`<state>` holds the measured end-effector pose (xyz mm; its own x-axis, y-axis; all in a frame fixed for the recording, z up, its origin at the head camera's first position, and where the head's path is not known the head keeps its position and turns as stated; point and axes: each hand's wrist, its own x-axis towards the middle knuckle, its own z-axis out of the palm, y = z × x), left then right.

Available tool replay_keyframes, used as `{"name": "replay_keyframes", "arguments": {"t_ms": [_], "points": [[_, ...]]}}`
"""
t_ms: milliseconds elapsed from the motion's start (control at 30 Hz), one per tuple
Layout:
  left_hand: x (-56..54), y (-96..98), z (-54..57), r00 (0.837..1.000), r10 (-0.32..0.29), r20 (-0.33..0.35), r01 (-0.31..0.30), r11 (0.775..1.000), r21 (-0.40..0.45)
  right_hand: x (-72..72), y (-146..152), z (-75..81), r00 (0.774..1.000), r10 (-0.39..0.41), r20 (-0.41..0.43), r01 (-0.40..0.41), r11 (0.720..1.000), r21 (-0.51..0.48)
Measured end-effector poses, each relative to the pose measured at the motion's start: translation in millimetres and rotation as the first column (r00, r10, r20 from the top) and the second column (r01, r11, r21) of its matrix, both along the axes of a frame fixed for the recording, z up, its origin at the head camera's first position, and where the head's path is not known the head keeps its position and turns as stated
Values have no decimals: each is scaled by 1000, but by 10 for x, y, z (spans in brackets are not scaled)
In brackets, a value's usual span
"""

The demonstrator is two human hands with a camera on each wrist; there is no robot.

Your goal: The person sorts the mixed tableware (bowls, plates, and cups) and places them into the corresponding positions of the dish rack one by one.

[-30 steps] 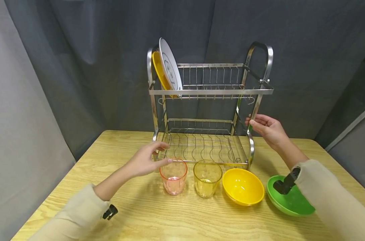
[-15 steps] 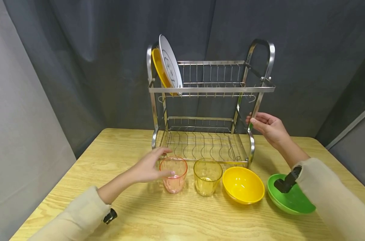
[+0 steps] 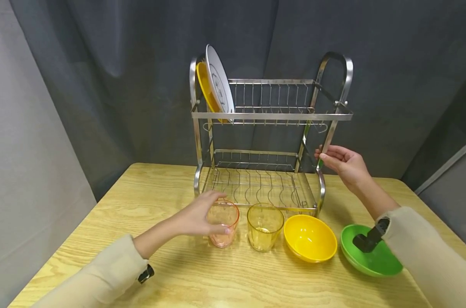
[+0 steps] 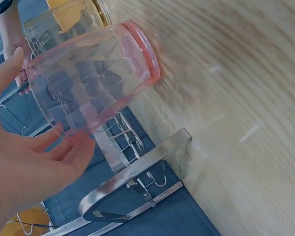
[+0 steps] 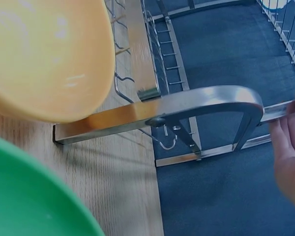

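Observation:
A clear pink glass (image 3: pixel 224 222) stands upright on the table. My left hand (image 3: pixel 196 216) is at its left side, thumb across the front and fingers behind the rim. In the left wrist view, the fingertips (image 4: pixel 81 150) lie near the pink glass (image 4: pixel 93 81), and a gap shows by the thumb; firm contact cannot be seen. My right hand (image 3: pixel 346 167) pinches the right front post of a two-tier metal dish rack (image 3: pixel 271 116). In the right wrist view, part of the right hand (image 5: pixel 290 152) shows at that post.
Right of the pink glass stand a yellow glass (image 3: pixel 265 229), a yellow bowl (image 3: pixel 310 238) and a green bowl (image 3: pixel 371 256), in a row before the rack. A white plate (image 3: pixel 219 83) and a yellow plate (image 3: pixel 204 85) lean in the upper tier's left end. A dark curtain hangs behind.
My left hand has moved right and slightly down, from beside the pink glass's rim to around its side. The right hand stays on the rack post.

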<state>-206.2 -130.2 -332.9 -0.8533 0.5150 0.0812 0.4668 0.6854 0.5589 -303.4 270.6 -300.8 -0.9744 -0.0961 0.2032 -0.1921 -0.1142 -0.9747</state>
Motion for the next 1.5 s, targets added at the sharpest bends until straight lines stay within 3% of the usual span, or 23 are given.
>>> {"name": "replay_keyframes", "arguments": {"t_ms": [67,167,233,333,400,500,600,767,933,1233,1500], "points": [[9,20,-9,1000,-5,4,6,1000,-15,48,0,-16,1000,-7,-16,8,1000,4],[18,39,-11,1000,-13,9,13,999,-42,132,6,-18,997,-73,-21,75,989,124],[7,44,-15,1000,-18,8,18,998,-66,193,-1,-1,992,-126,-12,126,967,223],[-12,35,0,1000,-12,6,13,996,-92,293,-44,42,980,-199,-4,185,903,387],[-26,28,12,1000,-13,1,13,995,-103,374,-93,71,973,-233,-6,211,870,446],[-36,32,36,1000,-16,-3,16,993,-120,515,-167,99,961,-277,-29,256,840,478],[-42,33,63,999,-31,-12,29,991,-132,648,-241,120,951,-302,-67,298,837,458],[-39,43,72,998,-56,-2,55,987,-153,860,-354,129,954,-267,-138,300,818,491],[-37,40,82,996,-82,-37,76,986,-147,967,-489,108,966,-197,-167,257,797,547],[-51,-10,130,994,-93,-55,84,987,-140,1052,-682,62,990,-103,-93,139,763,631],[-35,-68,251,987,-135,-83,122,982,-144,1068,-782,18,998,-51,-34,61,766,640]]}}
